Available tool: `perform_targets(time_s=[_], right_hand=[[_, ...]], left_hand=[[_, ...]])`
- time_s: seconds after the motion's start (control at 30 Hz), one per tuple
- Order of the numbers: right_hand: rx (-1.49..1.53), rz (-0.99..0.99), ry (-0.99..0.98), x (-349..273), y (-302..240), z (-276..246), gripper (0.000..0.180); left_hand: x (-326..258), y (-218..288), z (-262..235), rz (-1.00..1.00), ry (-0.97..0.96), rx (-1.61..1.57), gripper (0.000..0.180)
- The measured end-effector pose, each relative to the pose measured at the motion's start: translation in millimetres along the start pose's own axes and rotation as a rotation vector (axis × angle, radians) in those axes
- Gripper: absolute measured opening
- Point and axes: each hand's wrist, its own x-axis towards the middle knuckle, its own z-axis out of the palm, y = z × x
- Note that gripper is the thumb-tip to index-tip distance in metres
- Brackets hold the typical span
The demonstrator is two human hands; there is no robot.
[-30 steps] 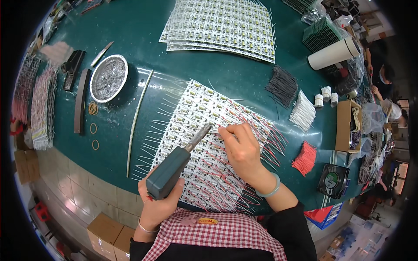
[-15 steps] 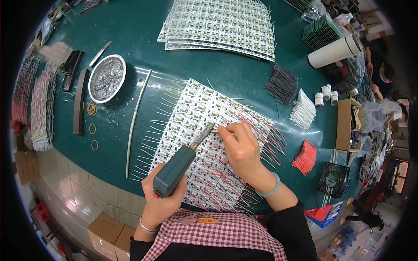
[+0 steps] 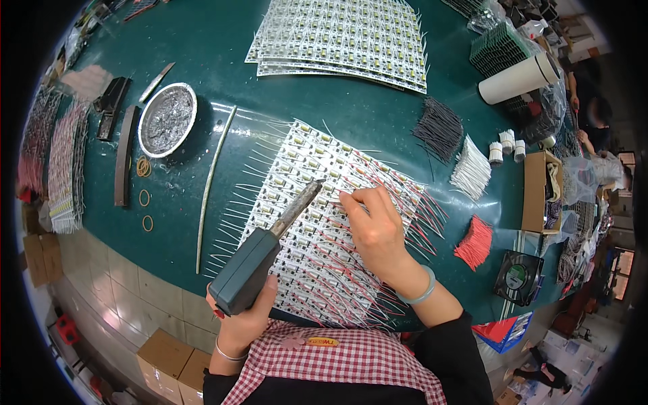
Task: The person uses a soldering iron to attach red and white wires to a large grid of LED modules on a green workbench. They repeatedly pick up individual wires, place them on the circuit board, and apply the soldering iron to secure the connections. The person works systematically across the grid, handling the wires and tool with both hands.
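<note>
Fingers of the left hand (image 3: 244,322) wrap tight around the grip of a grey-green soldering gun (image 3: 260,264) in the lower middle of the frame; most of those fingers are hidden behind the gun body, and only the thumb side and one red nail show. The gun's metal tip points up and right and ends just beside the right hand (image 3: 375,224), over the panel of small circuit boards (image 3: 317,236) that fills the centre. Whether the tip touches a board cannot be made out.

Far left, stacked strips of boards (image 3: 62,169) bend along the dark rim and are partly cut off. Right of them lie a long dark bar (image 3: 123,164), three rubber bands (image 3: 144,192) and a round tin of grey solder dross (image 3: 167,119). A thin metal rod (image 3: 214,179) lies just left of the panel.

At centre right, the right hand's thumb and forefinger press together on something thin at the panel's surface, likely a wire lead, too small to tell. Red and white leads stick out along the panel's edges. A pale green bangle (image 3: 418,291) circles that wrist.

Upper middle holds another sheet of boards (image 3: 344,37). Further right lie bundles of black wires (image 3: 440,128), white wires (image 3: 471,169) and red wires (image 3: 474,243), then a white cylinder (image 3: 518,78) and a brown box (image 3: 542,191), its contents unclear.
</note>
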Motion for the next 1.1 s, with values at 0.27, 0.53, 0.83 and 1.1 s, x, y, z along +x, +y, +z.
perform_targets(time_s=[0.27, 0.53, 0.83, 1.1], right_hand=[[0.045, 0.038, -0.047, -1.9, 0.7, -16.8, 0.033], [0.021, 0.115, 0.006, -16.7, -12.0, -74.5, 0.04], [0.124, -0.02, 0.011, -10.4, -14.8, -11.2, 0.037], [0.015, -0.048, -0.011, -14.6, -12.8, 1.0, 0.039]], left_hand=[[-2.1, 1.8, 2.6, 0.067, 0.085, 0.006, 0.021], [-0.3, -3.5, -5.1, 0.015, 0.055, -0.115, 0.028], [-0.5, 14.1, -10.0, 0.084, 0.016, -0.079, 0.026], [-3.4, 7.6, -8.1, 0.144, -0.064, -0.041, 0.024]])
